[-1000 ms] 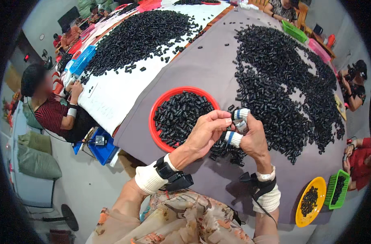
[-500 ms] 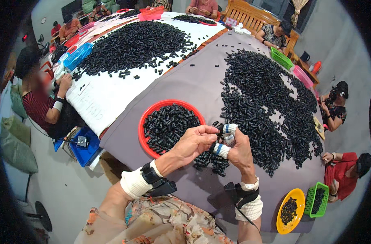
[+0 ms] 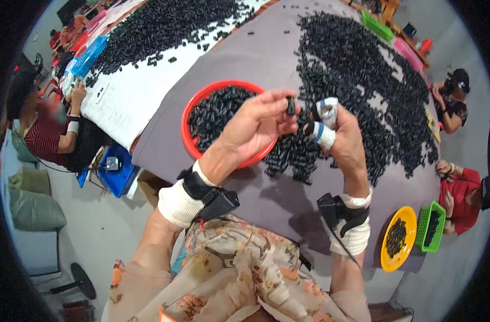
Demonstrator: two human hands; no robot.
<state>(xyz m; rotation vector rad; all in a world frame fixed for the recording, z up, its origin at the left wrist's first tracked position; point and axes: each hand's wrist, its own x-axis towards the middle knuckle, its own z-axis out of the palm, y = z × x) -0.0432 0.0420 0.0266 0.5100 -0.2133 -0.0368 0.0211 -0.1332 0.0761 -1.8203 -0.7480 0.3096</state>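
Nearest, a floral garment (image 3: pixel 245 268) fills the space below the red basin (image 3: pixel 186 126), and both forearms wear white knitted cuffs (image 3: pixel 176 205) with black strapped devices (image 3: pixel 218 201). To the basin's right, and nearer than it, stand a yellow plate (image 3: pixel 400 263) and a green basket (image 3: pixel 423 237), each with small black pieces inside. The left hand (image 3: pixel 245 131) is over the basin's right side; its thumb and forefinger are pinched together on one black piece (image 3: pixel 290 105), which sits upright between the fingertips, by the basin's right rim. The right hand (image 3: pixel 348 142) is farther right of the basin, its fingers curled toward that piece but apart from it; two wear white, blue-striped covers (image 3: pixel 324 137), and whether they grip anything cannot be told. The basin is filled with similar pieces, and right of it and beyond, a broad heap (image 3: pixel 352 86) spreads over the grey surface (image 3: pixel 239 61). Beyond the basin to the left, another heap (image 3: pixel 164 32) covers part of a white surface (image 3: pixel 121 99), beside a blue basket (image 3: pixel 89 56).
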